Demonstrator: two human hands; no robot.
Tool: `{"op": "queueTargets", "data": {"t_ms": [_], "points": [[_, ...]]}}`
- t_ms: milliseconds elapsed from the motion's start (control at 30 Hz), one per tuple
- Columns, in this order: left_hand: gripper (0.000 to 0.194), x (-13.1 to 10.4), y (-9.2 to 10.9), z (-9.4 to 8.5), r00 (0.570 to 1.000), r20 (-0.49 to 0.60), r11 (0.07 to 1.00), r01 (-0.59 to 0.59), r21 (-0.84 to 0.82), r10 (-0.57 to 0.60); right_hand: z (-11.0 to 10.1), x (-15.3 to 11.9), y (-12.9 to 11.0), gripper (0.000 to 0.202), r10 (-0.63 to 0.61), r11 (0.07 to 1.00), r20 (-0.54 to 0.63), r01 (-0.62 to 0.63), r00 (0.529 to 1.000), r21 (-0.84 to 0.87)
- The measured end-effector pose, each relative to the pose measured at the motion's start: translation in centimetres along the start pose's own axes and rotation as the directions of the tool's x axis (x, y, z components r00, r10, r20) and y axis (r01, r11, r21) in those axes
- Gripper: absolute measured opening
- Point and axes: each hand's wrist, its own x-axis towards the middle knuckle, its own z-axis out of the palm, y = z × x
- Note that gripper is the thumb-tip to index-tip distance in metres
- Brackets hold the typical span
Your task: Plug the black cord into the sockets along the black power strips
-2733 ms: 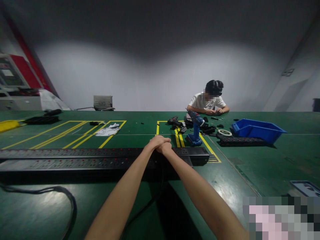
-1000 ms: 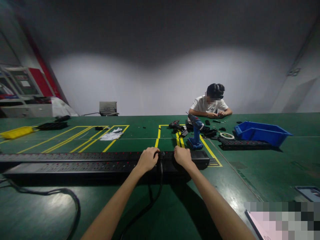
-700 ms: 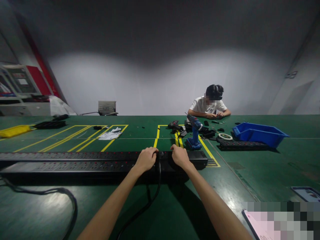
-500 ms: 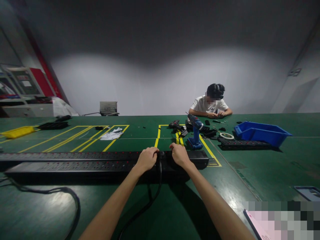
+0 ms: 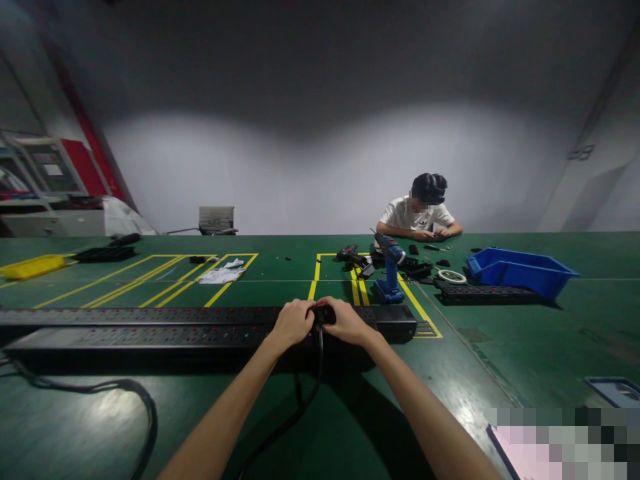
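A long black power strip (image 5: pixel 150 338) with rows of sockets lies across the table in front of me, and a second black power strip (image 5: pixel 125 315) runs close behind it. Over the right part of the strips, my left hand (image 5: pixel 293 322) and my right hand (image 5: pixel 347 323) meet from both sides. Between their curled fingers is a black plug (image 5: pixel 324 315), partly hidden. From it a black power cord (image 5: pixel 320 357) hangs down the front of the strip and curves toward me. Whether the plug sits fully in a socket I cannot tell.
A blue cordless drill (image 5: pixel 391 270) stands just beyond the strips, with black parts around it. Farther right are a blue bin (image 5: pixel 523 267) and a tape roll (image 5: pixel 451 276). A co-worker (image 5: pixel 420 217) sits opposite. A looped cable (image 5: pixel 143 393) lies front left.
My right hand has moved left and closed around the plug, against my left hand. My left hand stays nearly in place. The view has tilted slightly.
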Motion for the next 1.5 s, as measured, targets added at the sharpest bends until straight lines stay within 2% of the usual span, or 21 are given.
{"op": "queueTargets", "data": {"t_ms": [133, 333, 567, 733, 867, 967, 1100, 1367, 1500], "points": [[0.030, 0.0, 0.0, 0.0, 1.000, -0.002, 1.000, -0.012, 0.011, 0.012, 0.1, 0.0, 0.3, 0.050, 0.017, 0.999, 0.003, -0.017, 1.000, -0.032], [0.031, 0.2, -0.4, 0.5, 0.999, -0.028, 0.999, -0.038, -0.016, 0.038, 0.3, -0.2, -0.1, 0.039, -0.035, 0.987, 0.042, 0.041, 0.998, -0.154], [0.029, 0.2, -0.2, 0.1, 1.000, 0.008, 0.999, -0.022, -0.030, 0.023, -0.2, -0.5, -0.3, 0.035, -0.020, 0.982, 0.057, 0.030, 0.998, -0.184], [0.028, 0.2, -0.2, 0.3, 1.000, 0.002, 1.000, -0.017, -0.020, 0.017, 0.6, -0.1, 0.6, 0.037, -0.049, 0.995, 0.005, 0.049, 0.999, -0.088], [0.028, 0.3, -0.6, 0.7, 0.999, -0.018, 0.999, -0.036, 0.011, 0.036, 1.0, 0.5, 1.6, 0.040, 0.008, 0.998, -0.007, -0.007, 1.000, 0.067], [0.028, 0.3, -0.8, 0.9, 0.998, -0.040, 0.998, -0.056, 0.014, 0.056, 0.9, 0.7, 1.9, 0.033, 0.058, 0.982, -0.014, -0.054, 0.998, 0.180], [0.028, 0.3, -0.8, 0.8, 0.998, -0.034, 0.998, -0.056, 0.013, 0.057, 0.9, 0.8, 1.8, 0.034, 0.068, 0.960, -0.035, -0.056, 0.997, 0.273], [0.029, 0.1, -0.5, 0.5, 0.998, -0.044, 0.999, -0.052, 0.011, 0.052, 0.3, 0.5, 1.6, 0.034, -0.001, 0.947, -0.043, 0.015, 0.999, 0.322], [0.029, 0.2, -0.4, 0.3, 0.999, -0.028, 0.999, -0.045, 0.004, 0.045, 0.3, 0.7, 1.3, 0.031, 0.026, 0.957, -0.037, -0.014, 0.999, 0.291]]}}
